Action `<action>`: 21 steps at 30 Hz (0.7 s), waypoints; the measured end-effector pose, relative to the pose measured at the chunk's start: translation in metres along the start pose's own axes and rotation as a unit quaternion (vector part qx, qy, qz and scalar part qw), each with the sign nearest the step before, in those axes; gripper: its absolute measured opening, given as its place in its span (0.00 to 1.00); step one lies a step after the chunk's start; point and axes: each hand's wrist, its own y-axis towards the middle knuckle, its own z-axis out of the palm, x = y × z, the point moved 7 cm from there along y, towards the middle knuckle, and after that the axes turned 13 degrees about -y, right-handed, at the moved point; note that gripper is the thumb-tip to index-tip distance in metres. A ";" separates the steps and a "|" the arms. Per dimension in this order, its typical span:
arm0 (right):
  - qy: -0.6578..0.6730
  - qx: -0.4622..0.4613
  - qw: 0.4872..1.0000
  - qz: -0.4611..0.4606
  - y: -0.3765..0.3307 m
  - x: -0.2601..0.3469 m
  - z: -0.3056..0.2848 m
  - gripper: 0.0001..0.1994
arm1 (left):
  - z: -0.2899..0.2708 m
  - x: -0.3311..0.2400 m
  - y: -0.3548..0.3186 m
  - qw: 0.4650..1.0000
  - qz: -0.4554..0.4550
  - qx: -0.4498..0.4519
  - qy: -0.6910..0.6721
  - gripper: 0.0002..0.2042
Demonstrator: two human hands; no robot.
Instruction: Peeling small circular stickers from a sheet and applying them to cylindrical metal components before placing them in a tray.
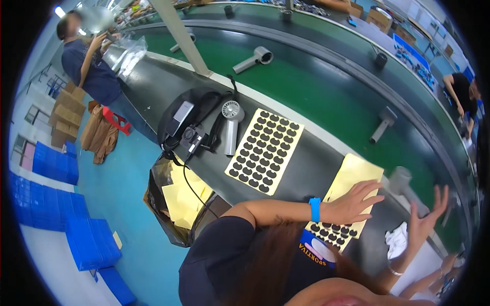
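Note:
My left hand (354, 203), with a blue band at the wrist, lies with fingers spread on pale yellow sheets (356, 172). Rows of black round stickers (334, 235) show on a sheet below that hand. My right hand (427, 219) is raised at the belt's edge, thumb and fingers wide apart. Just beyond it, a blurred grey hair dryer body (400, 178) has its handle end near my thumb; whether they touch is unclear. A full sticker sheet (265, 151) lies to the left, beside a grey handheld fan-like dryer (231, 127).
A green conveyor belt (316, 84) carries grey dryer bodies (261, 55). A black bag (176, 109) with a cabled device (193, 137) sits on the bench. A white crumpled cloth (397, 239) lies near my right arm. A lined bin (184, 196) holds yellow paper. A person (94, 66) stands far left.

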 end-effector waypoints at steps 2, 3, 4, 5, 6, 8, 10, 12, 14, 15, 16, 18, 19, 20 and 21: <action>-0.036 0.042 0.998 -0.037 -0.026 0.045 0.016 0.42 | -0.006 -0.018 0.007 0.999 0.037 -0.013 -0.020 0.27; -0.007 0.050 0.998 -0.023 -0.036 0.058 0.027 0.42 | -0.012 -0.024 0.010 0.998 0.052 -0.034 0.018 0.25; -0.004 0.049 0.999 -0.021 -0.042 0.070 0.036 0.42 | -0.016 -0.026 0.010 0.998 0.053 -0.035 0.025 0.25; 0.048 0.065 0.996 0.045 -0.048 0.070 0.047 0.43 | -0.015 -0.021 0.011 1.000 0.006 0.009 -0.009 0.24; 0.107 0.088 0.982 0.128 -0.055 0.067 0.058 0.43 | -0.010 -0.012 0.007 0.995 -0.070 0.066 -0.040 0.23; 0.106 0.072 0.987 0.100 -0.060 0.077 0.061 0.43 | -0.019 -0.020 0.001 0.997 -0.052 0.024 -0.045 0.20; 0.181 0.052 0.971 0.145 -0.067 0.072 0.059 0.43 | -0.023 -0.016 -0.006 0.977 -0.124 -0.019 -0.173 0.20; 0.195 0.034 0.972 0.129 -0.067 0.071 0.050 0.39 | -0.030 -0.025 -0.007 0.981 -0.086 -0.047 -0.170 0.21; 0.229 -0.002 0.968 0.101 -0.066 0.069 0.038 0.31 | -0.038 -0.029 -0.007 0.977 -0.082 -0.088 -0.176 0.23; 0.194 -0.039 0.975 0.102 -0.067 0.065 0.030 0.24 | -0.041 -0.032 -0.005 0.977 -0.058 -0.097 -0.180 0.24; 0.193 -0.040 0.975 0.098 -0.067 0.062 0.027 0.24 | -0.044 -0.031 -0.004 0.977 -0.054 -0.105 -0.179 0.24; 0.168 -0.075 0.976 0.119 -0.072 0.053 0.016 0.21 | -0.044 -0.031 -0.002 0.988 -0.048 -0.071 -0.126 0.22; 0.196 -0.097 0.969 0.114 -0.075 0.052 0.013 0.16 | -0.047 -0.031 -0.003 0.989 -0.037 -0.073 -0.125 0.22; 0.185 -0.104 0.969 0.128 -0.079 0.048 0.010 0.16 | -0.049 -0.029 -0.004 0.988 -0.040 -0.080 -0.130 0.21; 0.170 -0.106 0.972 0.125 -0.081 0.047 0.009 0.14 | -0.050 -0.027 -0.005 0.986 -0.050 -0.080 -0.139 0.20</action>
